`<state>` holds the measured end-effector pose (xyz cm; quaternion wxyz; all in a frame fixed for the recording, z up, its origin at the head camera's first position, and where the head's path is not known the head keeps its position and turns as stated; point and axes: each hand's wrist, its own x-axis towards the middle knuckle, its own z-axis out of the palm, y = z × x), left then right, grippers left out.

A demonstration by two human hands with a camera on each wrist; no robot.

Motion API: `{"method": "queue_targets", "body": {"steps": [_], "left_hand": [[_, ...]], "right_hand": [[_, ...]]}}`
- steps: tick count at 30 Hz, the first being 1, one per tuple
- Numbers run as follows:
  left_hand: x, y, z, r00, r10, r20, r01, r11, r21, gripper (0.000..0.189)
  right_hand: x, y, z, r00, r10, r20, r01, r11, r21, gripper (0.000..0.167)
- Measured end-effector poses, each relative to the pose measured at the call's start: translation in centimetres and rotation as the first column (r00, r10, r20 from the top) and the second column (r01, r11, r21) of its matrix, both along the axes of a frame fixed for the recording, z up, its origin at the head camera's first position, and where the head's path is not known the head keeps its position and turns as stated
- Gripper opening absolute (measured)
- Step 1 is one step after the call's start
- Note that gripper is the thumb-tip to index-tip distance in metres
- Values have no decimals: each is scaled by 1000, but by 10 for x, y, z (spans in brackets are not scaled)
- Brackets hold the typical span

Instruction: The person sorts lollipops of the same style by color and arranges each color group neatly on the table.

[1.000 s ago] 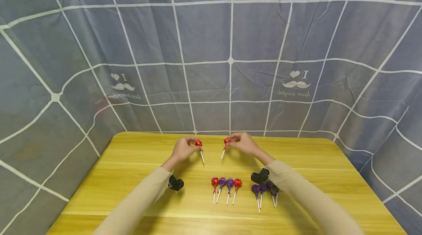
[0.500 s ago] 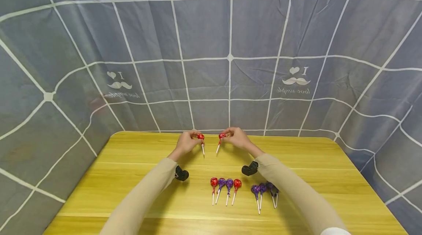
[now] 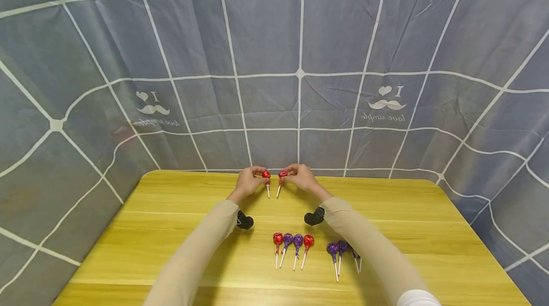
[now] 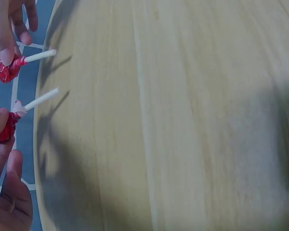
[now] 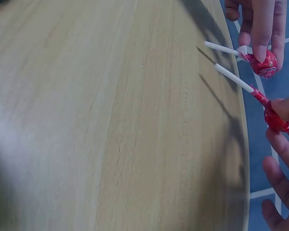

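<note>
Pinching a red lollipop (image 3: 266,174) by its wrapped head, the left hand (image 3: 248,183) is holding it over the far edge of the yellow table (image 3: 171,229), stick pointing down toward 6 o'clock. The right hand (image 3: 302,178) is doing the same with a second red lollipop (image 3: 282,174), thumb and forefinger closed on the head, stick angling toward 7 o'clock. The two heads are sitting just beside each other, not touching, with the left one at 9 o'clock of the right one.

The left wrist view is showing both sweets at the frame's left edge: the left hand's own lollipop (image 4: 7,126) lower, the other (image 4: 10,68) above it, white sticks running toward 2 o'clock over the table rim. The right wrist view is mirroring this: the right hand's lollipop (image 5: 274,118) under the fingertip, the left hand's one (image 5: 264,65) at 12 o'clock of it. The remaining fingers of each hand are hanging loosely curled.

Further out, at 6 o'clock of the hands, a row of four lollipops (image 3: 293,241) is lying on the table, red, purple, purple, red, sticks toward the person. At 3 o'clock of that row a purple cluster (image 3: 337,250) is lying partly hidden under the right sleeve (image 3: 364,244). Black wrist cameras (image 3: 245,221) are riding under both forearms. A grey grid-pattern cloth (image 3: 300,58) is hanging behind the table.
</note>
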<state>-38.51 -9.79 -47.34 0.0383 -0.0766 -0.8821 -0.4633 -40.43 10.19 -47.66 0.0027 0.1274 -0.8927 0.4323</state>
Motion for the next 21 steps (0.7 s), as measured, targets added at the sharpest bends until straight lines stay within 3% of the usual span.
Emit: {"method": "queue_targets", "body": {"steps": [16,21], "left_hand": [[-13,15,-11,1000,-19,-17,18,1000,-17,28],[-16,19,-16,999,-23,24,23,1000,-6,29]], "right_hand": [[-9,-6,-5,1000,-16,20,16,1000,19,23],[-9,-9,-6,1000,-24,20,23,998,60,23]]}}
